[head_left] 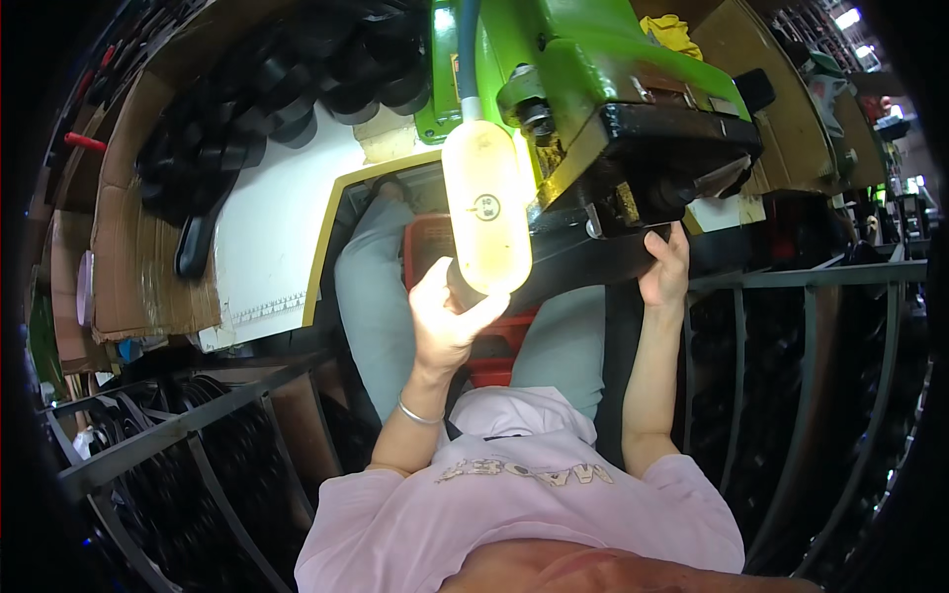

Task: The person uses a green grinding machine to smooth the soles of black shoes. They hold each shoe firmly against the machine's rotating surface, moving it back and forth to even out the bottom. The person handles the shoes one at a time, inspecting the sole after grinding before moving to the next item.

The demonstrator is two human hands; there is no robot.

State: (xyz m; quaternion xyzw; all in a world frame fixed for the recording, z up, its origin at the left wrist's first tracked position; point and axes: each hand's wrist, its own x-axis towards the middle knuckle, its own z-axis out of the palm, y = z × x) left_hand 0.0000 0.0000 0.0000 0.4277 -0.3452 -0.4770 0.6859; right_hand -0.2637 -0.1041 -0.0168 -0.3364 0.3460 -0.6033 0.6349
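A long dark piece [578, 265], smooth and black, stretches between my hands under the head of a green machine [598, 59]. My left hand [447, 318] is closed on its left end, thumb and fingers partly behind a glowing yellow lamp [486, 212]. At the other end my right hand [666, 269] pinches the piece, fingers up close to the machine's black lower head [672, 138]. Whether the piece touches the machine's working part I cannot tell. The lamp hides some of its left portion.
Many black curved pieces [287, 89] are heaped on the white table [267, 227] at left, beside a cardboard box [148, 237]. Metal racks [188, 435] holding black items flank me on both sides. A red crate [494, 341] sits low between my legs. Yellow cloth [672, 35] lies behind the machine.
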